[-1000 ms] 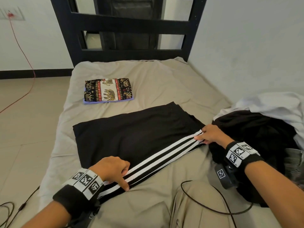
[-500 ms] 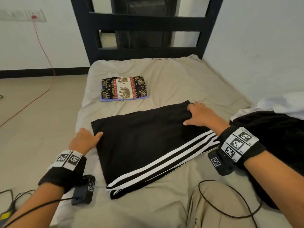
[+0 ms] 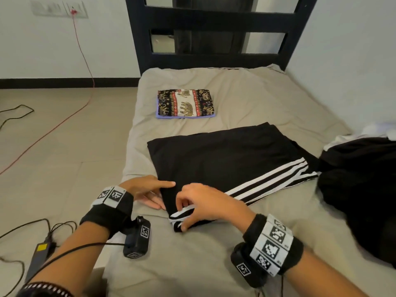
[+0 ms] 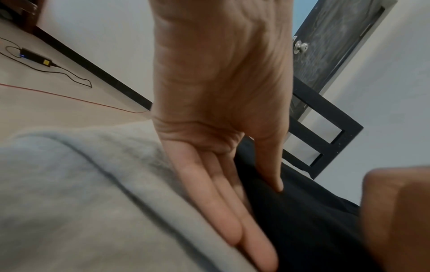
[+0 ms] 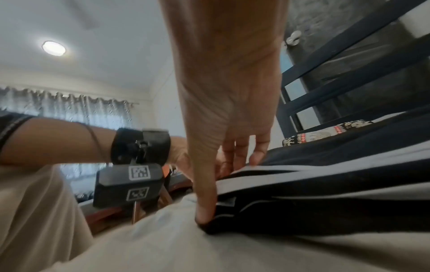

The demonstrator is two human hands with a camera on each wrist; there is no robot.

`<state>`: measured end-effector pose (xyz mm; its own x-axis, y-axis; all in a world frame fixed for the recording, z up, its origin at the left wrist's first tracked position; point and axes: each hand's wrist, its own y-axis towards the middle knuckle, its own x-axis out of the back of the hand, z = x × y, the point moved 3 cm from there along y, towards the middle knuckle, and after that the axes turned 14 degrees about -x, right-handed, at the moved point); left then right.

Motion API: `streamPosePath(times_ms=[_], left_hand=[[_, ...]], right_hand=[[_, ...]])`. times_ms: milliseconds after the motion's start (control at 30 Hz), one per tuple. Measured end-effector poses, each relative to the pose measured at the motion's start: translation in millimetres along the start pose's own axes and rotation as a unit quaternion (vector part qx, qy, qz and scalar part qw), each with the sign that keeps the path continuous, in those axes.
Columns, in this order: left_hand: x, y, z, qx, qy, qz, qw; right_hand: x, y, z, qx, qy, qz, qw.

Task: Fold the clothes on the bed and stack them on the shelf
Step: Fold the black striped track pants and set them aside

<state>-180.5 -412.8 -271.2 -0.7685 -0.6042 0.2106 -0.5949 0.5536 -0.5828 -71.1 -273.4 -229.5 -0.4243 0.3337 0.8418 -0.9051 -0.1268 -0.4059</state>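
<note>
Black striped pants [image 3: 227, 159] near corner pinched between right hand [image 3: 205, 202] fingers [image 3: 186, 225].

A bedroom in a home.
A bed [image 3: 246, 86] with a beige sheet and dark slatted frame [image 3: 214, 16] is seen beyond the hands; folded clothes [image 3: 186, 103] are laid on it, a curtained window [image 5: 65, 108] and a door [image 4: 335, 36] are shown.
</note>
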Motion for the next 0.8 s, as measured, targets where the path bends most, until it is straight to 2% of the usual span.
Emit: streamPosePath(times_ms=[100, 167, 300, 400, 567, 700, 800], left_hand=[[-4, -7, 4, -0.006, 0.001, -0.007, 1.0], [-5, -11, 5, -0.014, 0.019, 0.009, 1.0], [-3, -24, 4, -0.023, 0.09, 0.05, 0.994], [-11, -34, 5, -0.083, 0.126, 0.077, 0.985], [-22, -53, 16, -0.21, 0.105, 0.019, 0.972], [-26, -63, 23, -0.293, 0.199, -0.033, 0.935], [-32, -63, 31, -0.324, 0.352, -0.068, 0.876]], right_hand=[[-19, 5, 15, 0.053, -0.105, -0.047, 0.992], [-20, 5, 16, 0.048, -0.101, -0.083, 0.99], [-5, -2, 7, -0.007, -0.035, -0.151, 0.988], [0, -5, 5, -0.019, -0.035, -0.182, 0.982], [-4, -6, 4, -0.037, 0.005, -0.198, 0.979], [-5, -11, 4, -0.031, 0.05, -0.219, 0.974], [-7, -14, 4, -0.025, 0.062, -0.214, 0.975]])
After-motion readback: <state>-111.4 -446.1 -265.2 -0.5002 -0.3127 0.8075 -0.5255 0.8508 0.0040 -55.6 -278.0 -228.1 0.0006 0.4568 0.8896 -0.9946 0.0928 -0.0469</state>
